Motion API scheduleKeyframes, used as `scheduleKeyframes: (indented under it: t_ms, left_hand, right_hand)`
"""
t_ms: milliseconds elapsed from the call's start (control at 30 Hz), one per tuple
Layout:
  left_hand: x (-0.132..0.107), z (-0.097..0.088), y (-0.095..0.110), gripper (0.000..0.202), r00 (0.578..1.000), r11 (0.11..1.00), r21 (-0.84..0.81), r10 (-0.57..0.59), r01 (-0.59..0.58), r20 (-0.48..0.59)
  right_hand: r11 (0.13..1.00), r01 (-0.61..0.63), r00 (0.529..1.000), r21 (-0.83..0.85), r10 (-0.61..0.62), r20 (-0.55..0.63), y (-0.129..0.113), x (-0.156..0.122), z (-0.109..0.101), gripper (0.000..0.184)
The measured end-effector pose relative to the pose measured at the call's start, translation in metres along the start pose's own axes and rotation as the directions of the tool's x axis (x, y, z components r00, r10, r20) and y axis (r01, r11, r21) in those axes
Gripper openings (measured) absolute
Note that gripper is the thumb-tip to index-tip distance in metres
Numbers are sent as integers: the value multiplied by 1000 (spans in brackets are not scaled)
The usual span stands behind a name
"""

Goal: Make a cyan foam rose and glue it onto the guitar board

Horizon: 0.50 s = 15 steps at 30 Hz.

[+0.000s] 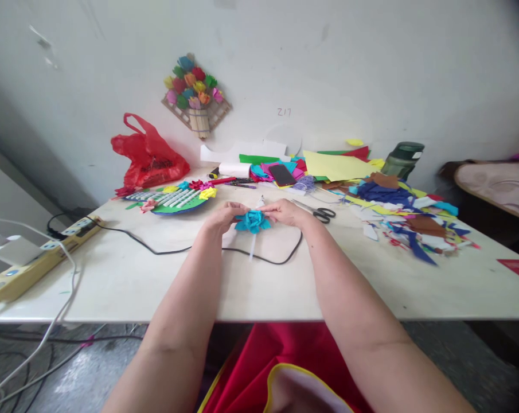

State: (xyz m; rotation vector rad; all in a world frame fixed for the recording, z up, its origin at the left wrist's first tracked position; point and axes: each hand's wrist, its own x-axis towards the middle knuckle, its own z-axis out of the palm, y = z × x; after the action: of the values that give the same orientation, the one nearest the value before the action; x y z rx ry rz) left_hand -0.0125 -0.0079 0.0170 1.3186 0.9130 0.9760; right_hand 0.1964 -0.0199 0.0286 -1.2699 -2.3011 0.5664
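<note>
A small blue paper flower [253, 221] is held over the middle of the white table [156, 281], pinched from both sides. My left hand [223, 217] grips its left edge with curled fingers. My right hand [286, 212] grips its right edge the same way. Under the flower lies a white glue gun [256, 238] with its tip pointing away from me, and a black cable [156, 248] runs from it across the table to the left.
Scissors [322, 213] lie right of my right hand. Coloured paper scraps [408, 221], paper sheets [334, 165], a phone [282, 175] and a green bottle [402, 160] fill the back right. A flower craft board [173, 199], red bag [149, 155] and power strip [39, 261] are left.
</note>
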Motion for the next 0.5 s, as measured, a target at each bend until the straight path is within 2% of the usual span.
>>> scheduleKeyframes:
  t_ms: [100,267,500]
  left_hand:
    - [1,-2,-1,15,1000,1000,-17,5,-5,6]
    - [1,0,-1,14,999,997,-63,-38,36,-32]
    - [4,6,2,21,976,958,-223,-203,181,-78]
  right_hand:
    - [998,-3,997,-58,-2,-84,-3,-1,0,33]
    - [998,-7,990,-54,0,-139,-2,0,2,31]
    - [999,11,982,-50,-20,-185,4,4,8,31]
